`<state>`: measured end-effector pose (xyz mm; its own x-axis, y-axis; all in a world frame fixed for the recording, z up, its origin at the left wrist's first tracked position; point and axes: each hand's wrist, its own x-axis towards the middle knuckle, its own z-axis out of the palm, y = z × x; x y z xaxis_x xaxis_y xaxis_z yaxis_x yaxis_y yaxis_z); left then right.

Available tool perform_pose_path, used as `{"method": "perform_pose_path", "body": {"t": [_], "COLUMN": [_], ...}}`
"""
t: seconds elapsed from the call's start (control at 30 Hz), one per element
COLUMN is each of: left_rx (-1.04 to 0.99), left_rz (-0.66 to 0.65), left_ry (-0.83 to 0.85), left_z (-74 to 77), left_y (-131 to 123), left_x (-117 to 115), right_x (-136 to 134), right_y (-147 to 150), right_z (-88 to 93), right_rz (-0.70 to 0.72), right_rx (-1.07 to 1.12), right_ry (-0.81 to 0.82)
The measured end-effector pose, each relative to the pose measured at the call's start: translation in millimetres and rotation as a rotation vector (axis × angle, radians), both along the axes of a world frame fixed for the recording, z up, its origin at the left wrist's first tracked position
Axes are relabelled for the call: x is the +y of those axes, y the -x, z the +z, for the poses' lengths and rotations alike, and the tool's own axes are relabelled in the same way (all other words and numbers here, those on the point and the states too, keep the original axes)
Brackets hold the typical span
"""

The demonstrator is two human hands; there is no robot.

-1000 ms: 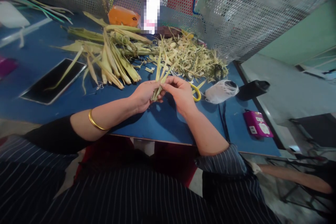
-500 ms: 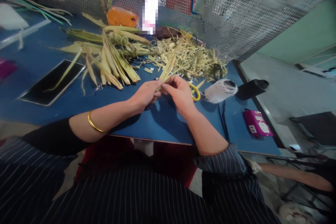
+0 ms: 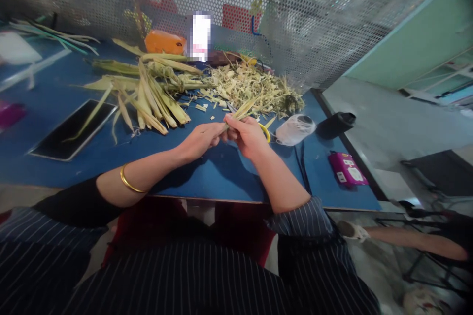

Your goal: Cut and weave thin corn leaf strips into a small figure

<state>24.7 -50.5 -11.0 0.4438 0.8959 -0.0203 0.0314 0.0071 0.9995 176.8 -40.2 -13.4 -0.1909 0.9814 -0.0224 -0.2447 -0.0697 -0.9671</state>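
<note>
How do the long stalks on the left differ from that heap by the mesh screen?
The stalks are long and whole, fanned side by side; the heap is short, tangled shreds. The stalks lie beyond the left hand, the heap beyond the right hand, which grips strips. Both are pale yellow-green and rest on the blue table.

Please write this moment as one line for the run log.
left hand: pinches pale yellow-green leaf strips | right hand: grips same strips | nearby: white twine spool, yellow-handled scissors, blue table
</note>
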Motion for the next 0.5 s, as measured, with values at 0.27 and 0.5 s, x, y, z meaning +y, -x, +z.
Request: {"method": "perform_pose_path", "body": {"t": [0.27, 0.5], "left_rx": [0.346, 0.433], "left_rz": [0.037, 0.008], "left_ry": [-0.385, -0.452], "left_z": [11.0, 22.7], "left_y": [13, 29], "left_x": [8, 19], "right_x": [7, 12], "right_y": [-15, -28], "right_z": [9.7, 14.6], "right_rz": [-0.250, -0.374], "right_rx": [0.036, 0.021], "right_ry": [-0.007, -0.059]}}
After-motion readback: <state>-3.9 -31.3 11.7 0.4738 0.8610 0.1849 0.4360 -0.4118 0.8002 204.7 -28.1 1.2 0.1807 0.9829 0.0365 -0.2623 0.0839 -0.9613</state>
